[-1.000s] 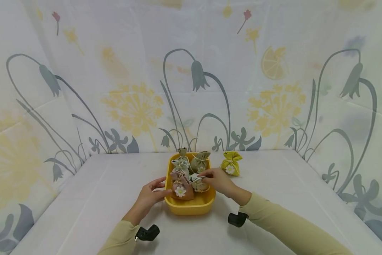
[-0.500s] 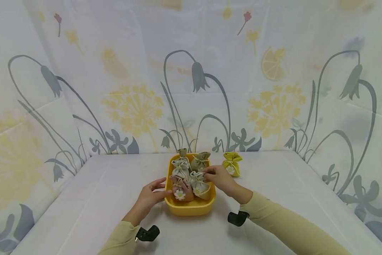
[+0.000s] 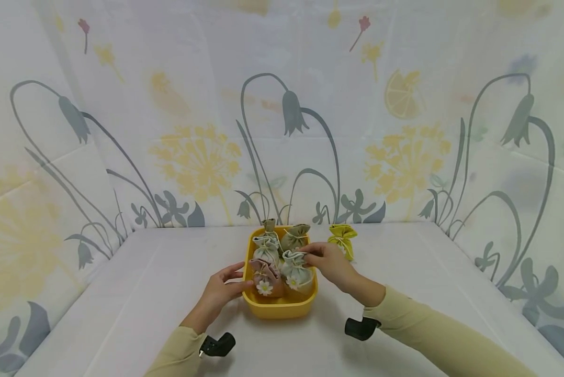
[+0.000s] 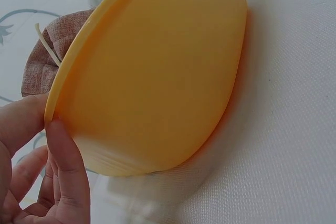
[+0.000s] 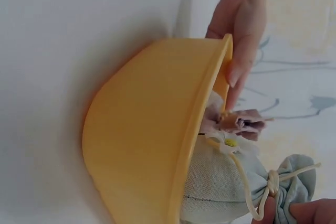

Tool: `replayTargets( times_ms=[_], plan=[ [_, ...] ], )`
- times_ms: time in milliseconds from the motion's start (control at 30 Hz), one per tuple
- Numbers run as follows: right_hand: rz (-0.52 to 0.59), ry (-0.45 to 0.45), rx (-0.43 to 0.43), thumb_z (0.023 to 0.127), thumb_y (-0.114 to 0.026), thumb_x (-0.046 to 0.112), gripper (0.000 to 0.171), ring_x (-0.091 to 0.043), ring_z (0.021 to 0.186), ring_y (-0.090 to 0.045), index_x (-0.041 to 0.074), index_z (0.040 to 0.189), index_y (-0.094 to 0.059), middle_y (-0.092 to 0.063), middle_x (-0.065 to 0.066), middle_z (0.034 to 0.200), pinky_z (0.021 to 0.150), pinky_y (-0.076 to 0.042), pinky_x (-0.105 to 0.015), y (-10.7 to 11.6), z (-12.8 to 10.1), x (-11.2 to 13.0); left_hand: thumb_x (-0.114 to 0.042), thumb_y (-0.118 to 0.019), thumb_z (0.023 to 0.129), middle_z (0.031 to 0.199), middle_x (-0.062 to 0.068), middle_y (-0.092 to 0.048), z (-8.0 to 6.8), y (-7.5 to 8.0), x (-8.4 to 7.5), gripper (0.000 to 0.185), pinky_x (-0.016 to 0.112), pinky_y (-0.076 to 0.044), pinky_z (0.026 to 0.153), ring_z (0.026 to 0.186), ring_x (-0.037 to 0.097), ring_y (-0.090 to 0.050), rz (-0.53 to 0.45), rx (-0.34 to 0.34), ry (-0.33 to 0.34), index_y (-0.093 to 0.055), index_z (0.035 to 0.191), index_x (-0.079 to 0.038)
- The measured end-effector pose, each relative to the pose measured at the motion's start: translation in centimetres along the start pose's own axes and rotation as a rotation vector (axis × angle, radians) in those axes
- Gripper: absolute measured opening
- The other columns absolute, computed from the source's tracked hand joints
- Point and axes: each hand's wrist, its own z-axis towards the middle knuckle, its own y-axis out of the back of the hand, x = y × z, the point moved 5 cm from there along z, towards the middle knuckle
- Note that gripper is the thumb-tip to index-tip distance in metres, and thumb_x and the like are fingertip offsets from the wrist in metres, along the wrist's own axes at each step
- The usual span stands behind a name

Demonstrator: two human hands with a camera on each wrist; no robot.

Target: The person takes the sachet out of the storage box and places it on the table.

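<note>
Pale green pouch (image 3: 295,269) now upright; no writing visible.

- Tub (image 3: 277,309): on the counter (image 3: 122,293), centre.
- Five pouches (image 3: 265,251): in the tub.
- One pouch (image 3: 342,238): on the counter, right of the tub, towards the back.

The right hand (image 3: 328,261) covers much of the yellow pouch (image 3: 342,235) near the table's (image 3: 136,293) far edge. The yellow tub's (image 3: 279,308) wall hides the lower halves of its pouches; the rearmost tan pouch (image 3: 270,225) shows only its neck. The right wrist view crops the pale green pouch (image 5: 220,182) and the gripping fingertips (image 5: 310,212).
</note>
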Motion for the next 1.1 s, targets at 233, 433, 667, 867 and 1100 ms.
replayTargets(
  times_ms=[233, 433, 667, 867, 1100],
  plan=[
    [0.033, 0.027, -0.002, 0.090, -0.052, -0.004, 0.021, -0.022, 0.090, -0.063, -0.010, 0.107, -0.062, -0.064, -0.015, 0.103, 0.080, -0.053, -0.034, 0.6, -1.1, 0.9, -0.022, -0.077, 0.077, 0.116, 0.015, -0.053, 0.0, 0.0, 0.0, 0.063, 0.035, -0.054, 0.080, 0.092, 0.021, -0.061, 0.003, 0.003, -0.001, -0.051, 0.132, -0.006],
    [0.039, 0.049, 0.012, 0.091, -0.053, -0.001, 0.021, -0.022, 0.093, -0.062, -0.008, 0.108, -0.063, -0.065, -0.013, 0.104, 0.084, -0.052, -0.038, 1.1, -2.2, 1.9, -0.022, -0.076, 0.078, 0.116, 0.015, -0.053, -0.1, 0.1, -0.1, 0.062, 0.035, -0.053, 0.080, 0.091, 0.021, -0.061, 0.011, -0.001, 0.003, -0.050, 0.133, -0.006],
    [0.026, 0.085, 0.009, 0.091, -0.055, 0.001, 0.022, -0.020, 0.091, -0.062, -0.007, 0.109, -0.063, -0.066, -0.012, 0.101, 0.079, -0.053, -0.030, 2.2, -3.3, 2.8, -0.020, -0.076, 0.078, 0.117, 0.017, -0.052, -0.3, 0.0, -0.2, 0.063, 0.035, -0.053, 0.080, 0.090, 0.021, -0.061, 0.013, 0.008, -0.008, -0.050, 0.133, -0.003],
    [0.022, 0.093, 0.015, 0.091, -0.055, 0.002, 0.023, -0.019, 0.089, -0.062, -0.008, 0.110, -0.062, -0.065, -0.013, 0.101, 0.078, -0.053, -0.028, 3.3, -4.5, 2.9, -0.020, -0.077, 0.078, 0.118, 0.016, -0.053, -0.1, 0.0, -0.3, 0.063, 0.035, -0.053, 0.080, 0.092, 0.021, -0.061, 0.018, 0.003, -0.004, -0.050, 0.133, -0.005],
    [-0.012, 0.091, -0.003, 0.094, -0.051, 0.001, 0.024, -0.018, 0.089, -0.061, -0.010, 0.113, -0.059, -0.063, -0.016, 0.106, 0.080, -0.053, -0.033, 4.9, -5.4, 2.6, -0.021, -0.078, 0.077, 0.118, 0.016, -0.053, -0.1, 0.0, -0.1, 0.064, 0.035, -0.053, 0.080, 0.092, 0.022, -0.061, 0.022, -0.006, 0.005, -0.051, 0.133, -0.006]
  ],
)
